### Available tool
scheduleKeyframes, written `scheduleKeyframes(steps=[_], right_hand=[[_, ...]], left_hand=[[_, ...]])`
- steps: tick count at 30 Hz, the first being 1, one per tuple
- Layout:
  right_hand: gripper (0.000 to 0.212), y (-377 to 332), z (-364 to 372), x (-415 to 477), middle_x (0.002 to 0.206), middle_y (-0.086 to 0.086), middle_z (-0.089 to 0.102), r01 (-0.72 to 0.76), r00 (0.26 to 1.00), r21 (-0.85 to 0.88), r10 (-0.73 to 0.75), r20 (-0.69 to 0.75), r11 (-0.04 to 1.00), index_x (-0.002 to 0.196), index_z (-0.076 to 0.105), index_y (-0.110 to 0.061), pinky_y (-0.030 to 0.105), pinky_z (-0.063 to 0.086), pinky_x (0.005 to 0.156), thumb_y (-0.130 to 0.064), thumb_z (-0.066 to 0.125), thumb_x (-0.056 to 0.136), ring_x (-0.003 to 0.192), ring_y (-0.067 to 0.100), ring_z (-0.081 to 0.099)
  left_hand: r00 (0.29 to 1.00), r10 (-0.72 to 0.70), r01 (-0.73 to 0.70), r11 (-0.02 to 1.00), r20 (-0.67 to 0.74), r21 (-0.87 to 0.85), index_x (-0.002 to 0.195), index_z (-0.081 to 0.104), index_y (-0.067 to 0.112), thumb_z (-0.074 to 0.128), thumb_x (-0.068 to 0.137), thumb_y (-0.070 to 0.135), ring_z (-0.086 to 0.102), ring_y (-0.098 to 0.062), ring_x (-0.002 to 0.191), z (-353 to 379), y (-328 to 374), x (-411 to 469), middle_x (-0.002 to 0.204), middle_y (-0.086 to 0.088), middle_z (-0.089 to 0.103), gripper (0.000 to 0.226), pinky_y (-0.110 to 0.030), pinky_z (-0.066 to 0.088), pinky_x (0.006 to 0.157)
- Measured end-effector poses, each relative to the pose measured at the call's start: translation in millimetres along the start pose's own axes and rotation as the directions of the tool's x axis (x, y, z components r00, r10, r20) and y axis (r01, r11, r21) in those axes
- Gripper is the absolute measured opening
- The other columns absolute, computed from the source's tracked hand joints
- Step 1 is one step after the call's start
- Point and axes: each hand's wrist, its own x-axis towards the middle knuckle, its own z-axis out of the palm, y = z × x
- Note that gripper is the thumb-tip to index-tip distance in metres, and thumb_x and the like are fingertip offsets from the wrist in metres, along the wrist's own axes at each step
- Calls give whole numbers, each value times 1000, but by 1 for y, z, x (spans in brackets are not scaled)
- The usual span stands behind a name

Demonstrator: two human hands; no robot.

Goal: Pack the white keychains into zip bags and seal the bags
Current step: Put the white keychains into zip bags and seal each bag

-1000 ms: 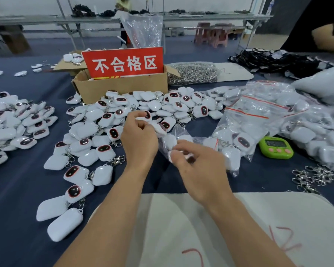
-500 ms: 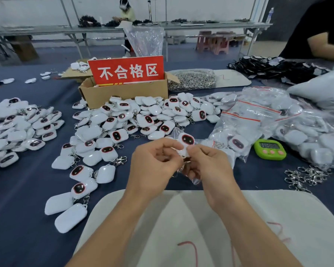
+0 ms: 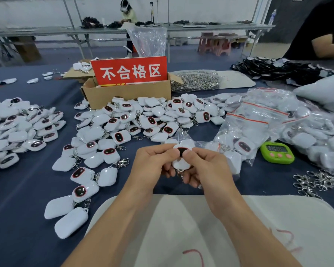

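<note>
My left hand [image 3: 154, 162] and my right hand [image 3: 204, 166] meet above the blue table, both pinching one small clear zip bag [image 3: 182, 138] with a white keychain [image 3: 181, 158] inside, its dark face upward. The bag's top sticks up behind my fingers. Loose white keychains [image 3: 123, 130] lie in a broad pile ahead and left, more of them [image 3: 17, 130] at the far left. Filled zip bags [image 3: 258, 128] with red seal lines are heaped to the right.
A cardboard box [image 3: 127, 95] with a red sign stands behind the pile. A green timer [image 3: 277, 152] sits right of my hands, metal clasps [image 3: 314, 180] beyond it. A white mat [image 3: 191, 228] lies at the near edge. Another person's arm [image 3: 328, 45] is at the far right.
My hands came back from the pile toward me, carrying the bag with the keychain, and closed together on it. The keychain now sits between both thumbs.
</note>
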Motion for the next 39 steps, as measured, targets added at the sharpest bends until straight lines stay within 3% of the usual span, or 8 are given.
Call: scheduleKeyframes(steps=[4,8,12,16,22,24,35,39], right_hand=[[21,-2,3,-5,67,12,65,15,1000,6,-16,18,1000,92,77,-4,20,34,42,-13,60,99,48,16,50],[22,-3,2,-7,58,8,59,56,998,-26,-57,-34,998,83,74,-1,16,34,42,-12,61,98,46,14,45],[24,-1,1,-6,57,12,52,92,993,-50,-95,-69,994,82,68,4,16,32,41,-13,62,97,43,14,43],[23,-2,3,-2,66,9,65,119,992,-62,-122,-34,991,82,74,-3,16,36,45,-14,62,99,48,17,48],[17,-2,4,0,69,12,67,107,994,-60,-106,14,992,81,73,-5,16,37,44,-10,62,94,50,15,51],[11,-3,3,0,61,6,65,107,994,-57,-105,32,993,77,73,-7,14,36,44,-8,65,84,48,11,49],[12,-1,4,-2,60,3,67,133,991,-68,-131,26,989,82,75,-7,20,41,50,3,69,85,50,12,47],[5,-3,6,-3,64,14,67,149,988,-102,-152,-18,983,82,75,-9,27,42,53,-5,72,85,51,13,48]], left_hand=[[999,44,-43,999,29,-33,74,80,12,71,83,15,50,-16,47,-1,3,-6,49,1,49,13,-23,43,50],[995,89,-86,995,52,-51,78,76,0,70,78,18,53,-18,47,-1,1,-7,51,-3,49,20,-24,45,50],[992,109,-107,994,62,-28,78,81,12,69,79,19,54,-17,49,0,2,-7,52,-2,52,14,-25,45,53],[995,98,-98,995,-6,1,91,84,21,70,77,23,51,-13,55,6,-1,-7,63,-1,61,20,-21,46,56],[975,168,-159,985,-143,74,80,83,35,73,84,6,49,-8,51,9,-3,-7,59,-3,63,30,-14,44,53],[971,174,-161,983,-167,87,79,83,38,75,78,18,47,-9,51,12,-3,-7,57,-3,58,21,-14,43,53],[992,78,-80,997,-101,-11,88,84,23,77,71,29,48,-13,53,11,-1,-7,60,-4,60,20,-21,44,54],[988,86,-87,996,-126,-4,90,84,24,78,74,28,50,-12,54,11,-1,-7,62,-4,62,18,-19,45,55]])
